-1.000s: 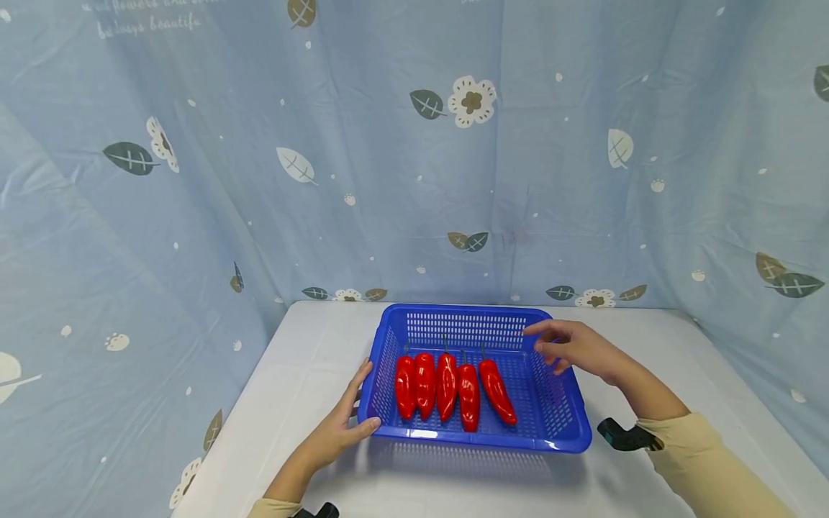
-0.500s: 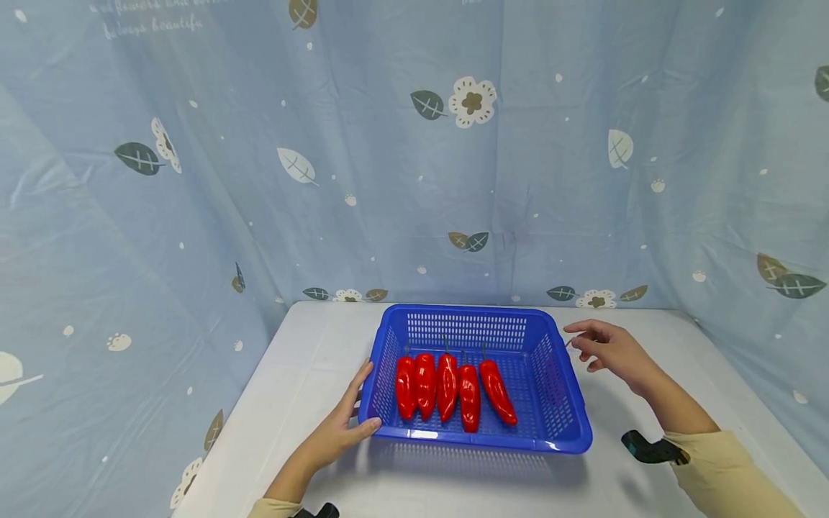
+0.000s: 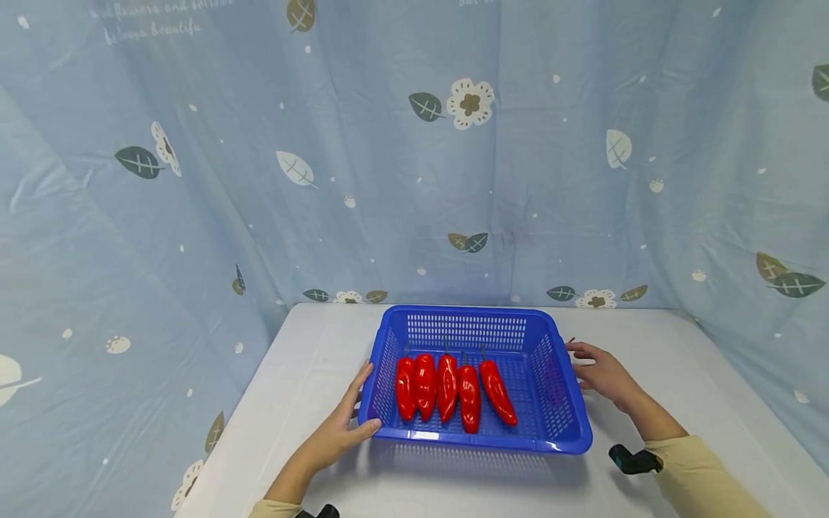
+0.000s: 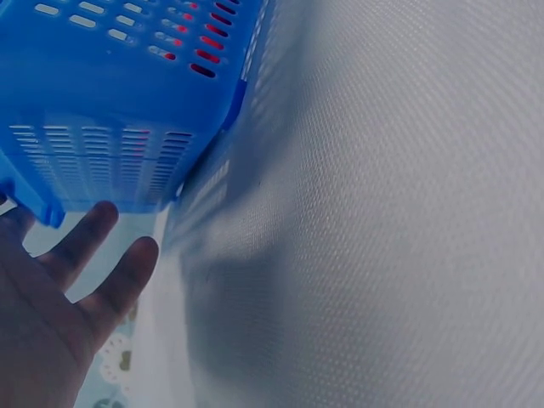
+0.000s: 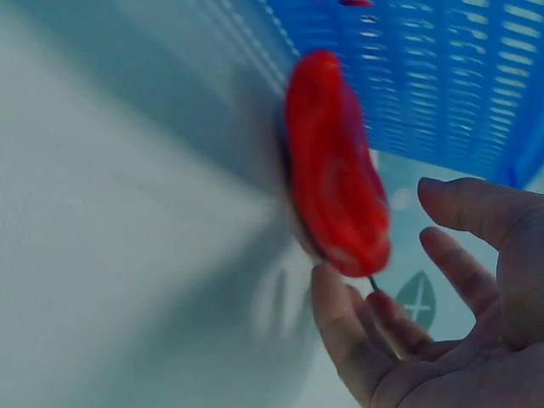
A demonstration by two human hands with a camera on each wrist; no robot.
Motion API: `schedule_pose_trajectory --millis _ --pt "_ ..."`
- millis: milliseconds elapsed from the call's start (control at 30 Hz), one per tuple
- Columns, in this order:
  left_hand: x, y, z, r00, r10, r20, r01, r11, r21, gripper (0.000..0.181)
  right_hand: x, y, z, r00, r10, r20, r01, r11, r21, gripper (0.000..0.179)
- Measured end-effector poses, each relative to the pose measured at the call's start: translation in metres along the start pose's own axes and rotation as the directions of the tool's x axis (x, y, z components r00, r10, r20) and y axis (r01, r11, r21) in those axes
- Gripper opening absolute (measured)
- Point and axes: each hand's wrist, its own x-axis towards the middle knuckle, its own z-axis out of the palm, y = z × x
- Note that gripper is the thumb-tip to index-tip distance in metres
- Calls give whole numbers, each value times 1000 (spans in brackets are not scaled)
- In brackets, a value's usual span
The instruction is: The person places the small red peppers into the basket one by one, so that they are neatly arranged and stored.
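Note:
A blue plastic basket (image 3: 479, 440) holds several glossy red peppers (image 3: 447, 388), lying side by side with stems toward the far side. My left hand (image 3: 333, 435) rests against its left side, fingers straight and thumb at the front left corner. In the left wrist view the spread fingers (image 4: 127, 268) are just below the basket's rim. Outside the right wall, one more red pepper (image 5: 336, 166) appears in the right wrist view, mostly hidden from the head view. My right hand (image 3: 602, 370) reaches there, its fingertips right at the stem end, thumb apart and not closed round it.
Everything stands on a white table (image 3: 311, 345). A blue curtain (image 3: 382, 180) printed with leaves and flowers hangs behind it and along both sides. Black wrist devices (image 3: 635, 459) sit at my cuffs.
My right hand has moved from above the basket's right wall to outside it, then lower and closer in beside the wall. The left hand, basket and peppers inside are unchanged.

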Motion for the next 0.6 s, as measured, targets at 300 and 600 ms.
schedule_pose_trajectory --millis 300,600 --pt "0 1 1 1000 -25 5 25 999 -24 91 6 0 15 1000 -19 -21 17 995 -94 58" --pt "-1 1 0 1000 8 4 -8 1000 -6 92 -5 6 6 1000 19 -16 -20 995 -95 62"
